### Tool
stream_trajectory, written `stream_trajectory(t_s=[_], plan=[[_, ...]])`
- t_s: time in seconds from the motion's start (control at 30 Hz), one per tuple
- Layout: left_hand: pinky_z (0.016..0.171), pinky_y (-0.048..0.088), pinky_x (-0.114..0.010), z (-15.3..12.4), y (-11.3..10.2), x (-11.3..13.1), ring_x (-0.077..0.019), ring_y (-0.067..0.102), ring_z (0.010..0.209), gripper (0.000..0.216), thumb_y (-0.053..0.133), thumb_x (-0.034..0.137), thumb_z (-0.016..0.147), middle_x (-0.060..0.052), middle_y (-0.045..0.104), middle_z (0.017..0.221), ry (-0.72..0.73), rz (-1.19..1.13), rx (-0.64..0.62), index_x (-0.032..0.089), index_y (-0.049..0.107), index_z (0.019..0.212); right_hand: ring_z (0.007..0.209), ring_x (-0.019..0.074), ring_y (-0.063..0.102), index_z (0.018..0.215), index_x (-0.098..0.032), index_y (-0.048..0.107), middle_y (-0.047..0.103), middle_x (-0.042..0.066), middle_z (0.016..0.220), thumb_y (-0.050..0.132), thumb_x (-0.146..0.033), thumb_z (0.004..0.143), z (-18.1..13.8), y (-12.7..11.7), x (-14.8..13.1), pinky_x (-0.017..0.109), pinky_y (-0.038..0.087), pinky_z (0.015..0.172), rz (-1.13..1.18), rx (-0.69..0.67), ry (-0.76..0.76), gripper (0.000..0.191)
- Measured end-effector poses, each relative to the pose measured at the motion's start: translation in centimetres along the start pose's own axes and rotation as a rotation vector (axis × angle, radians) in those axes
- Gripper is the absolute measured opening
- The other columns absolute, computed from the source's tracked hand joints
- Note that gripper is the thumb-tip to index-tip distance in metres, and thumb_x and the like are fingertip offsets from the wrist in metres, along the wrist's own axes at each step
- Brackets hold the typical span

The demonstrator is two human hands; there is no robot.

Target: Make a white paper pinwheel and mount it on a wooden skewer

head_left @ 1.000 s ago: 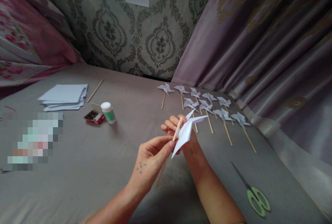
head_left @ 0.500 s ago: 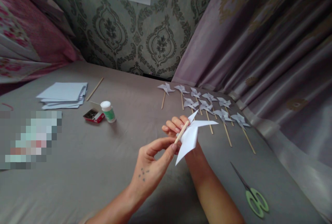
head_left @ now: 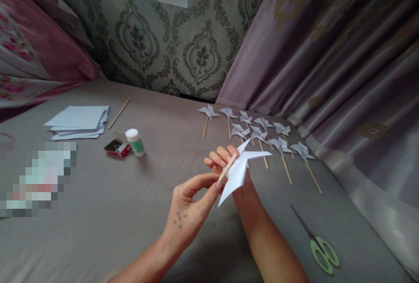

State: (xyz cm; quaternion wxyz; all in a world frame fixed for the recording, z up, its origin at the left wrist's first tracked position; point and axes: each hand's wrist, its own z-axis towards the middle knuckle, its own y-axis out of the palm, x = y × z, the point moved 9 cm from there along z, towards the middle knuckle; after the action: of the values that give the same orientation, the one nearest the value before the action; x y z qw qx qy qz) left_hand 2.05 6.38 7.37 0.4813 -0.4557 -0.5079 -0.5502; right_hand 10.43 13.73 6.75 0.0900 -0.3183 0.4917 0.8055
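My left hand pinches a thin wooden stick between thumb and forefinger. The stick's upper end lies against the back of a white paper pinwheel. My right hand grips the pinwheel from behind, and the paper hides most of that hand apart from the curled fingers. Both hands are raised above the grey sheet at the centre of the view.
Several finished pinwheels on sticks lie in rows at the back right. Green-handled scissors lie to the right. A white-capped glue bottle, a small red box, a paper stack and a loose stick are at the left.
My left hand slid up to pinch the stick close to the pinwheel, so the stick's lower length is out of sight. The pinwheel turned slightly, one blade pointing more to the right.
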Motion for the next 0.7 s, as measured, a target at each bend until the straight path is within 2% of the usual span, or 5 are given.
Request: stream_trajectory(t_s=[0.27,0.5,0.7], plan=[[0.069,0.051,-0.021,0.0,0.0,-0.4,-0.0151,0.067,0.071,0.023,0.071,0.038,0.077,-0.004,0.075,0.076,-0.013,0.000,0.000,0.016,0.077,0.081,0.051,0.0098,0.028,0.058,-0.028,0.061,0.034,-0.008,0.055,0.082,-0.041,0.066,0.0,0.1,-0.2,0.029,0.038,0.067,-0.024,0.032,0.006,0.026],[0.064,0.053,-0.022,0.1,0.0,-0.2,-0.0154,0.067,0.068,0.020,0.072,0.035,0.077,-0.005,0.076,0.076,0.012,0.001,0.007,0.017,0.078,0.082,0.051,0.0105,0.029,0.050,-0.025,0.053,0.032,-0.007,0.053,0.085,-0.047,0.056,-0.1,-1.0,0.0,0.031,0.039,0.065,-0.075,0.143,0.024,0.040],[0.068,0.052,-0.023,-0.2,-0.7,0.9,-0.0149,0.067,0.069,0.012,0.071,0.027,0.078,-0.003,0.076,0.077,0.163,0.089,0.043,0.022,0.079,0.086,0.049,0.0112,0.027,0.051,-0.027,0.055,0.029,-0.007,0.051,0.082,-0.051,0.059,0.1,-1.1,-0.3,0.032,0.039,0.063,-0.106,0.155,0.007,0.037]])
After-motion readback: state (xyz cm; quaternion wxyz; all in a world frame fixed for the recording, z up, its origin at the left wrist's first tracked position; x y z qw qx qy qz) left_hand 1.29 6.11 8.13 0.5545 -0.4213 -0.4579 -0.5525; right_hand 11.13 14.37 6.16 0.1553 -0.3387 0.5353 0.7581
